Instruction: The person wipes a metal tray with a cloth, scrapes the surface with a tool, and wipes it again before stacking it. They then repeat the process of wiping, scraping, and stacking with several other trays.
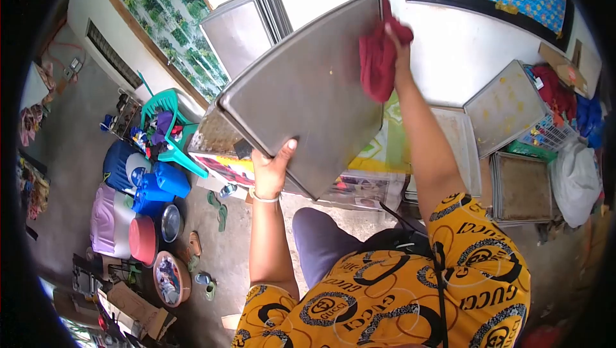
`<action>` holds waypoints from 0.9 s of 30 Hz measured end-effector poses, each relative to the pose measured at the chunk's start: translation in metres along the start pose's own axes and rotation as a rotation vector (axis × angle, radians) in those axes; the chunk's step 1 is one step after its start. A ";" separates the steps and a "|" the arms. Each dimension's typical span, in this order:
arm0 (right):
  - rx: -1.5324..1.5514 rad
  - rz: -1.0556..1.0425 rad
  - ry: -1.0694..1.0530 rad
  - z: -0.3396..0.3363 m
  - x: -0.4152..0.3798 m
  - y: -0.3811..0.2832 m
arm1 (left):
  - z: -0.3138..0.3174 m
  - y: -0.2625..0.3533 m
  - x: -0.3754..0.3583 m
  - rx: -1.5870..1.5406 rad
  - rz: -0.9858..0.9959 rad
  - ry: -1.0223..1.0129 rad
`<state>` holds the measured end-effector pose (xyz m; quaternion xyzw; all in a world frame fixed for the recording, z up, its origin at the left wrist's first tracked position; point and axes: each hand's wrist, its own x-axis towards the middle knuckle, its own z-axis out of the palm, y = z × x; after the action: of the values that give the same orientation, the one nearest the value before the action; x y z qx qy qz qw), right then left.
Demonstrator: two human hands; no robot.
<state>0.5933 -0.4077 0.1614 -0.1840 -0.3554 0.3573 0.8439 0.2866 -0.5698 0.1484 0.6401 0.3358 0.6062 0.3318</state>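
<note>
A large grey metal tray (314, 85) is held up at a tilt in front of me. My left hand (273, 171) grips its lower left edge, with the thumb on the flat face and the fingers hidden behind. At the upper right edge, my right hand (399, 43) is closed on a dark red cloth (378, 62), which lies against the tray. Behind the held tray, a stack of similar trays (247, 24) leans on the white wall. Below it is a table with a patterned yellow and green cover (385, 149).
On the right stand a stained tray (507, 107), a stack of trays (523, 187) and a white sack (571, 178). A green chair (170, 123) holding clothes, blue containers (170, 181), a red basin (142, 239) and slippers (221, 213) are at left.
</note>
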 end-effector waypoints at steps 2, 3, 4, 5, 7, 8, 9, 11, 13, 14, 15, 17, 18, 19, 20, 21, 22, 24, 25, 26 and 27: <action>-0.102 0.045 0.070 -0.044 -0.036 0.036 | -0.008 -0.009 -0.002 -0.019 -0.063 -0.018; -0.118 0.077 0.136 -0.062 -0.052 0.052 | -0.007 -0.011 -0.002 -0.063 -0.056 -0.008; -0.131 0.107 0.204 -0.072 -0.066 0.059 | -0.009 -0.011 -0.005 -0.057 -0.065 0.009; -0.175 0.118 0.225 -0.074 -0.075 0.054 | -0.010 -0.009 -0.009 -0.051 -0.070 0.022; -0.247 0.121 0.268 -0.065 -0.077 0.045 | -0.007 0.004 -0.013 -0.105 -0.053 0.071; -0.253 0.068 0.224 -0.053 -0.077 0.034 | -0.005 0.015 -0.017 -0.187 -0.015 0.105; -0.261 0.019 0.177 -0.033 -0.077 0.015 | -0.003 0.031 -0.022 -0.212 0.019 0.168; -0.218 0.061 0.092 0.006 -0.073 -0.020 | -0.011 0.054 -0.029 -0.238 0.118 0.261; -0.235 0.091 -0.036 0.033 -0.070 -0.043 | -0.020 0.078 -0.033 -0.273 0.216 0.341; -0.246 0.106 -0.100 0.041 -0.071 -0.046 | -0.030 0.086 -0.036 -0.194 0.247 0.386; -0.208 0.090 -0.117 0.046 -0.072 -0.042 | -0.030 0.099 -0.036 -0.235 0.271 0.428; -0.272 0.098 -0.091 0.034 -0.074 -0.021 | -0.034 0.122 -0.036 -0.334 0.272 0.487; -0.301 0.099 -0.080 0.026 -0.074 -0.006 | -0.039 0.127 -0.036 -0.378 0.283 0.518; -0.312 0.039 -0.087 0.022 -0.077 0.006 | -0.051 0.125 -0.036 -0.399 0.242 0.536; -0.336 0.057 -0.100 0.015 -0.082 0.017 | -0.061 0.121 -0.038 -0.419 0.197 0.554; -0.362 0.078 -0.111 0.007 -0.086 0.030 | -0.065 0.118 -0.040 -0.413 0.194 0.576; -0.389 0.100 -0.122 -0.002 -0.091 0.042 | -0.066 0.115 -0.041 -0.408 0.188 0.598; -0.703 0.024 -0.115 -0.018 -0.092 0.060 | -0.066 0.109 -0.042 -0.392 0.182 0.630; -0.908 -0.015 -0.121 -0.023 -0.095 0.061 | -0.068 0.106 -0.044 -0.393 0.175 0.639; -1.112 -0.056 -0.126 -0.026 -0.094 0.061 | -0.071 0.103 -0.046 -0.391 0.167 0.651; -0.980 -0.045 -0.034 -0.026 -0.088 0.057 | -0.075 0.098 -0.050 -0.398 0.164 0.650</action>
<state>0.5424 -0.4348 0.0704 -0.5457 -0.4995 0.1326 0.6596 0.2127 -0.6641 0.2060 0.3624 0.2468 0.8553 0.2761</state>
